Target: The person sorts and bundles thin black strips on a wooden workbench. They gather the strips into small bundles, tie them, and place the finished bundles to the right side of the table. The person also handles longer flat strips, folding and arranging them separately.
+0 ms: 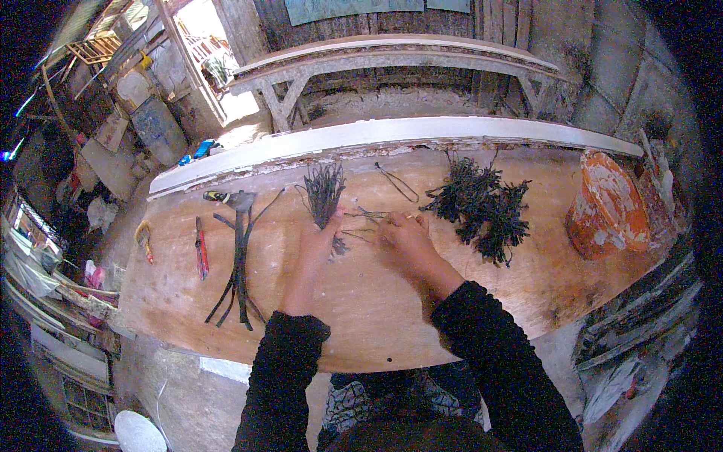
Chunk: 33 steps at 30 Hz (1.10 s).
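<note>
Over the middle of a wooden table point(361, 316), my left hand point(316, 242) is closed around a bundle of thin dark cords point(324, 192). Their tops fan out above the fist and short ends show below it. Just to its right, my right hand point(404, 239) has its fingers curled on a few thin cord strands point(363, 217), which stretch toward the left hand. Beyond the right hand a single dark cord loop point(397, 182) lies on the wood. A heap of knotted dark cord bundles point(482, 200) rests to the right of that hand.
Left of my hands lie long dark strips point(239, 264), a tool with a yellow-and-black handle point(216, 196), a red-handled tool point(201, 252) and a small brush point(144, 241). A paint-smeared orange bucket point(602, 207) is at right. A white board point(392, 135) borders the far edge.
</note>
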{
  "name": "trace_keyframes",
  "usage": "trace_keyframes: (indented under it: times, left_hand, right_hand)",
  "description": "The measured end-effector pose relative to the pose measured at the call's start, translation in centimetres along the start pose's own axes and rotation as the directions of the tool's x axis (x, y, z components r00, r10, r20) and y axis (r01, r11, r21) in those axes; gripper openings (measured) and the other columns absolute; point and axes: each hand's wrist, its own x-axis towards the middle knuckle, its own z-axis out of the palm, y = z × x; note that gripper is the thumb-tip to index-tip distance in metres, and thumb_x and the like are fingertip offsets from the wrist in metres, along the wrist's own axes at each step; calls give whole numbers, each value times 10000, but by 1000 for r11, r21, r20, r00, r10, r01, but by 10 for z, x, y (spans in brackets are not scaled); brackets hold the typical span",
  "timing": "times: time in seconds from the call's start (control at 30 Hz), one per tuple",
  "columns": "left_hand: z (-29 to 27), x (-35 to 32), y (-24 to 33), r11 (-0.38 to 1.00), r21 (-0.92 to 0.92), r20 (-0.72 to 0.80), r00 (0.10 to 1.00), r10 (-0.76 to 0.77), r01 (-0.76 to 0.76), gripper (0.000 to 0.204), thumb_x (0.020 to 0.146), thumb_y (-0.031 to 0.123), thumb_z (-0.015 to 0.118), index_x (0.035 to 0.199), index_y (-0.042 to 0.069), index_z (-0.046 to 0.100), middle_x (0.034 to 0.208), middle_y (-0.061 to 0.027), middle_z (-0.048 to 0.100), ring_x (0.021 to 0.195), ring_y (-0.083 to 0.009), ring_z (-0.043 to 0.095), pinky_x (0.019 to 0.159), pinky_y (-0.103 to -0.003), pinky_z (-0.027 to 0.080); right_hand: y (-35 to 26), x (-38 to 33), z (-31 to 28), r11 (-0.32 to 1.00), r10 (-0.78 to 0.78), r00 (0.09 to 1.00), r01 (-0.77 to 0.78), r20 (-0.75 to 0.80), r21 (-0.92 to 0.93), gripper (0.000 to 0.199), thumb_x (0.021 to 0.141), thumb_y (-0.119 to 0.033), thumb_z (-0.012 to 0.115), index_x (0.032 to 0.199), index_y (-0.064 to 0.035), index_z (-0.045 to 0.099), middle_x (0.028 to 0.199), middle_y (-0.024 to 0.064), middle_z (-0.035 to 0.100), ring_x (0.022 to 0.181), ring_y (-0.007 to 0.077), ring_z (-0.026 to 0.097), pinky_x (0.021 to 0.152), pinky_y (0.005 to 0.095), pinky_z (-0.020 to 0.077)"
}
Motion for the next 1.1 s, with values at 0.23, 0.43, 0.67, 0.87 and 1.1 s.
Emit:
trace_keyframes:
  times: [0.23, 0.43, 0.67, 0.87, 1.1]
  left_hand:
    - [-4, 3, 2, 991, 127, -11, 999, 35, -34, 328, 768, 349, 579, 902, 49, 587, 648, -16, 551, 548, -113, 496, 491, -254, 390]
    - [2, 5, -16, 871, 393, 229, 949, 217, -294, 301, 738, 259, 613, 916, 24, 555, 719, -73, 585, 622, -187, 548, 568, -305, 433]
    - [13, -10, 12, 818, 332, 375, 861, 343, -470, 361, 669, 225, 682, 918, 10, 533, 824, -78, 596, 755, -151, 549, 667, -279, 436]
    - [10, -17, 25, 954, 231, 442, 894, 71, -189, 369, 629, 209, 704, 907, 35, 536, 777, -55, 597, 715, -160, 557, 654, -291, 439]
    - [15, -25, 39, 884, 400, 434, 899, 51, -243, 300, 649, 231, 663, 868, 58, 555, 730, -63, 590, 679, -189, 560, 618, -313, 436]
  right_hand:
    - [2, -2, -14, 998, 30, 994, -25, 106, -51, 95, 646, -150, 560, 716, -163, 623, 817, 49, 528, 820, 242, 491, 734, 418, 310]
    - [6, 0, -4, 998, -23, 999, 20, 47, 63, 111, 686, -163, 564, 774, -105, 597, 791, 39, 538, 810, 234, 499, 724, 386, 317]
    - [18, 7, -10, 721, 192, 939, -332, 285, 608, 147, 775, -158, 561, 866, -47, 531, 762, -7, 534, 708, 80, 469, 624, 229, 374]
    - [11, 9, -7, 280, 142, 976, -202, 167, 939, 39, 795, -88, 527, 769, -72, 502, 720, -39, 496, 644, 61, 459, 579, 219, 384]
    - [12, 10, -12, 247, 216, 973, -140, 87, 959, 58, 782, -90, 555, 772, -47, 517, 685, -10, 508, 591, 72, 468, 537, 207, 398]
